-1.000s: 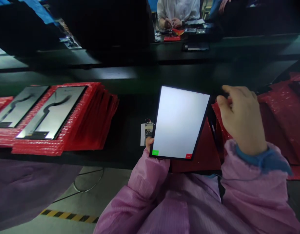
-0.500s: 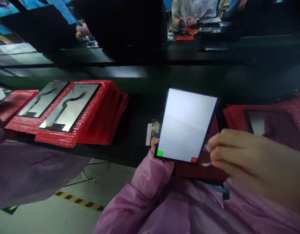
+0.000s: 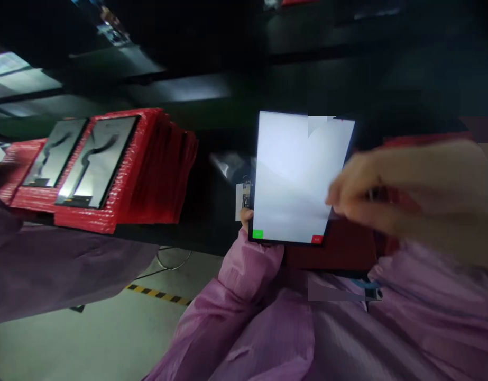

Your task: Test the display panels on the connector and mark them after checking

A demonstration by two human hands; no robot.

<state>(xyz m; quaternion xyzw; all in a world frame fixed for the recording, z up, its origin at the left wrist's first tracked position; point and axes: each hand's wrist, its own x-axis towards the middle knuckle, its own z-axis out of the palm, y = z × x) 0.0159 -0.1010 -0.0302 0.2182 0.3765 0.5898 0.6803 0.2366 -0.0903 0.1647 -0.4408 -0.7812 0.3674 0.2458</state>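
Observation:
A lit display panel (image 3: 295,174) shows a white screen, with a green box at its lower left corner and a red one at its lower right. My left hand (image 3: 247,216) grips it by the lower left edge, thumb in view and the other fingers hidden underneath. A small circuit board (image 3: 246,191) with a white piece beside it pokes out past the panel's left edge. My right hand (image 3: 366,190), blurred, is at the panel's right edge with its fingers bunched together. What the fingertips hold, if anything, cannot be made out. Something clear and shiny, like film (image 3: 228,166), shows left of the panel.
Stacked red bubble-wrap sleeves (image 3: 148,180) stand on the dark bench to the left, with two unlit display panels (image 3: 99,161) on top. More red material (image 3: 334,246) lies under and right of the lit panel. A purple sleeve (image 3: 69,270) reaches in from the left.
The view has tipped downward, so the people opposite are mostly out of frame. My right hand has moved up along the panel's right edge. The clear, shiny piece has appeared left of the panel.

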